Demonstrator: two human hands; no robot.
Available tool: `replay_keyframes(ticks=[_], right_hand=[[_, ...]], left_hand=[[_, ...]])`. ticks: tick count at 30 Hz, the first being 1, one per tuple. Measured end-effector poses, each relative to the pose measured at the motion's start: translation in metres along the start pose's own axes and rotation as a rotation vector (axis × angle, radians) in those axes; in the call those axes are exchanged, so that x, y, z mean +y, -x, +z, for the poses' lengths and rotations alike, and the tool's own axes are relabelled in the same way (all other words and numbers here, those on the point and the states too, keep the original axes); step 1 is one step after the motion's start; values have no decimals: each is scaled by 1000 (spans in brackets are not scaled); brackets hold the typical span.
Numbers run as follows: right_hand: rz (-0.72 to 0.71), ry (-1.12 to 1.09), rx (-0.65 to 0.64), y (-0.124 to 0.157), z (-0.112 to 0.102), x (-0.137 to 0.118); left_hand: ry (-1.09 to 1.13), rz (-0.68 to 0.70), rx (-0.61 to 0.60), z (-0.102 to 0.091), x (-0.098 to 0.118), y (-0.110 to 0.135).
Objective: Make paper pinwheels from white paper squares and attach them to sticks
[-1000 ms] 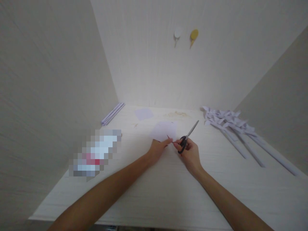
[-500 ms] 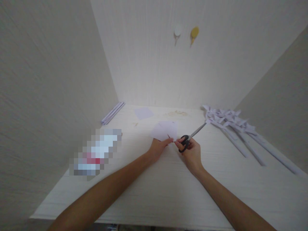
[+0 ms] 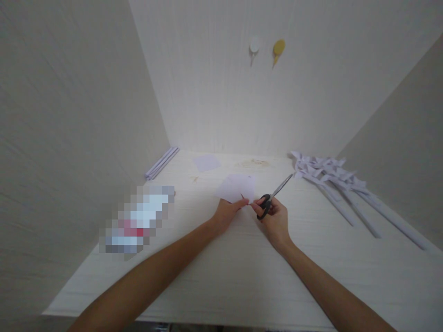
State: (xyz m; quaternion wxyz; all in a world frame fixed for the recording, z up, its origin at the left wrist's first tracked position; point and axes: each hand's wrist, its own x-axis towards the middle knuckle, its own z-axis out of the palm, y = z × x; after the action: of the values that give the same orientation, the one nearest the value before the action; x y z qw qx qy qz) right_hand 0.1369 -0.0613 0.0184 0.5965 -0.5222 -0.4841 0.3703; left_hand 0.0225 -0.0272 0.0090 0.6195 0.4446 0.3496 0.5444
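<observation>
My left hand [image 3: 226, 214] rests on the pale table [image 3: 242, 267] with its fingers pinched on the near edge of a pale lilac paper sheet [image 3: 237, 186]. My right hand [image 3: 275, 219] is closed round the black handles of a pair of scissors [image 3: 273, 196], whose metal blades point up and to the right, away from the sheet. The two hands nearly touch at the fingertips.
Several lilac paper pinwheels on rolled paper sticks [image 3: 339, 186] lie at the right. Rolled paper sticks [image 3: 162, 162] lie by the left wall. A smaller lilac sheet [image 3: 206, 162] and some scraps [image 3: 254, 163] lie at the back. A blurred-out object [image 3: 138, 219] lies at the left. Two hooks [image 3: 266, 48] hang on the back wall.
The scissor blades swung out to the right, then came back a little. Both hands have stayed in about the same place on the sheet's edge.
</observation>
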Motion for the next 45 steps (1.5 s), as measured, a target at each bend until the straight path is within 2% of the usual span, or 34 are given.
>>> replay_keyframes(ticks=[10, 18, 33, 40, 45], right_hand=[[-7, -2, 11, -1, 0, 2], [-64, 22, 14, -1, -1, 4], [-76, 88, 2, -3, 0, 7], [-46, 53, -34, -3, 0, 8], [-50, 12, 14, -2, -1, 5]], left_hand=[[-23, 2, -12, -2, -3, -1], [0, -27, -13, -2, -3, -1], [-17, 48, -36, 0, -1, 1], [57, -39, 21, -1, -1, -2], [53, -20, -28, -3, -5, -3]])
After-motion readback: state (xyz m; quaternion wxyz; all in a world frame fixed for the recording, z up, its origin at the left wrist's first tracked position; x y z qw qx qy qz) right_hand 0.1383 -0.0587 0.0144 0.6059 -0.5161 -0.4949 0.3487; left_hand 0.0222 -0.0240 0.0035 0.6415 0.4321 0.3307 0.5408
